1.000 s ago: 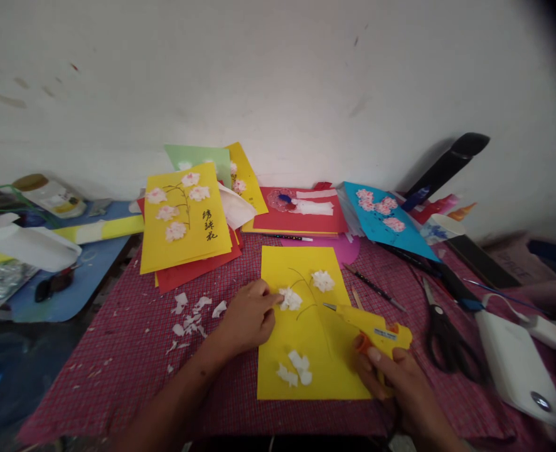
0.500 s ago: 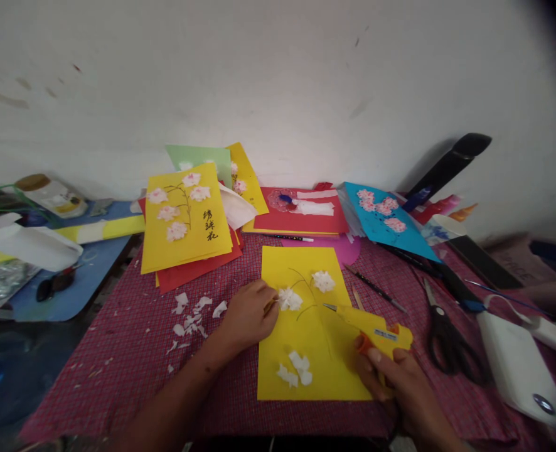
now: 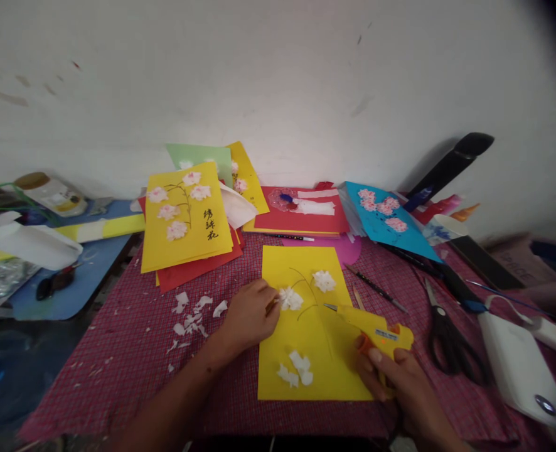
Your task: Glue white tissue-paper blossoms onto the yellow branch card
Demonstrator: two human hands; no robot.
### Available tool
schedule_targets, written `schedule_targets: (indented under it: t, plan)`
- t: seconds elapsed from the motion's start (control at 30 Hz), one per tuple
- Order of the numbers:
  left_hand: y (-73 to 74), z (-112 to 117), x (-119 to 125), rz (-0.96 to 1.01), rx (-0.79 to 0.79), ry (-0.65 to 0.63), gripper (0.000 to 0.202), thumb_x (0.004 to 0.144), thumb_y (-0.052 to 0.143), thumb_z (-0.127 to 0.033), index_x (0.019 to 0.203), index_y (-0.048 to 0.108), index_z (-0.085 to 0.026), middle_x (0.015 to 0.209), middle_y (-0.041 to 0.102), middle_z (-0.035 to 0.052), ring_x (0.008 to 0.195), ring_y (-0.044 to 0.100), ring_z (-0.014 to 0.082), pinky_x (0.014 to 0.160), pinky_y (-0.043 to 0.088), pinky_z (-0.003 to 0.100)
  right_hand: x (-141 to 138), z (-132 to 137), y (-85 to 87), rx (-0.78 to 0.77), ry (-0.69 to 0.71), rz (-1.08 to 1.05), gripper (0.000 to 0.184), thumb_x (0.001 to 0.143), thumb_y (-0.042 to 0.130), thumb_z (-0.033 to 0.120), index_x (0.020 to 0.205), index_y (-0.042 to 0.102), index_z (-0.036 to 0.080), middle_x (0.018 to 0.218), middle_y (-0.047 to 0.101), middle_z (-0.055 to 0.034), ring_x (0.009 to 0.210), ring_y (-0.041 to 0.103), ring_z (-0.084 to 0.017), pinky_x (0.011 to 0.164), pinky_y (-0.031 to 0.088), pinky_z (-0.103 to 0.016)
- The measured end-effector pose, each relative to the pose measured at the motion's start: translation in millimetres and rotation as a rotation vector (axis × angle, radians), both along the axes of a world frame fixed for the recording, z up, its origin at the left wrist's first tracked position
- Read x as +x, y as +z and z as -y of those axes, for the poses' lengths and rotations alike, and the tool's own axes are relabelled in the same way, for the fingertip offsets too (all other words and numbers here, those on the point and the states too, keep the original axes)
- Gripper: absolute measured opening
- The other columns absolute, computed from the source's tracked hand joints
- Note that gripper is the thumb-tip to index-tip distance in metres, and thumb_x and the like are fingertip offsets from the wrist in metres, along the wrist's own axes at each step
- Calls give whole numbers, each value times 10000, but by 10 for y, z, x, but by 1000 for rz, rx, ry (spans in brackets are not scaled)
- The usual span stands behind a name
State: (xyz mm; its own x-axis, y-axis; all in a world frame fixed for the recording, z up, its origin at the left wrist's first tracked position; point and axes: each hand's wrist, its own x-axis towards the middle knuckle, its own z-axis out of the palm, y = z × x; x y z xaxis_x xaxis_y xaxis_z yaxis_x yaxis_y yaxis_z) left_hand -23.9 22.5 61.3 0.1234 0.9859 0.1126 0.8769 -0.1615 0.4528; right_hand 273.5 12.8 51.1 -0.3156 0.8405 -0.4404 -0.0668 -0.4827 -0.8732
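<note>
On a yellow sheet of paper (image 3: 315, 370) with thin drawn stems, my left hand (image 3: 254, 314) has its fingers pinched at the left edge of a white paper flower (image 3: 290, 299). The fingertips partly hide what lies between them. My right hand (image 3: 395, 376) is wrapped round a yellow glue gun (image 3: 372, 321) with an orange trigger. Its metal nozzle points left, over the sheet and to the right of the flower. A second white paper flower (image 3: 324, 281) sits at the upper right of the sheet. Loose white paper pieces (image 3: 299, 362) lie near its bottom.
White scraps (image 3: 191, 323) are scattered on the checked cloth (image 3: 118, 358) at left. Finished flower cards (image 3: 184, 238) lean at the back left, a blue card (image 3: 386, 220) at the back right. Black scissors (image 3: 452, 345), a pencil (image 3: 376, 289) and a white device (image 3: 518, 364) lie at right.
Almost nothing differs. Both hands, the flower and the glue gun keep their places; the view has shifted very slightly.
</note>
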Motion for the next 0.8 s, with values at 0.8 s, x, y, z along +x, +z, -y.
schedule_targets:
  t: [0.8]
  plan:
    - [-62, -23, -77, 79, -22, -20, 209, 951, 471, -242, 814, 620, -190, 838, 619, 43, 818, 572, 180, 735, 412, 290, -264, -446, 913, 116, 409, 427, 410, 765, 695, 596, 711, 707, 190, 539, 543, -6, 488, 434, -125, 447, 314, -248]
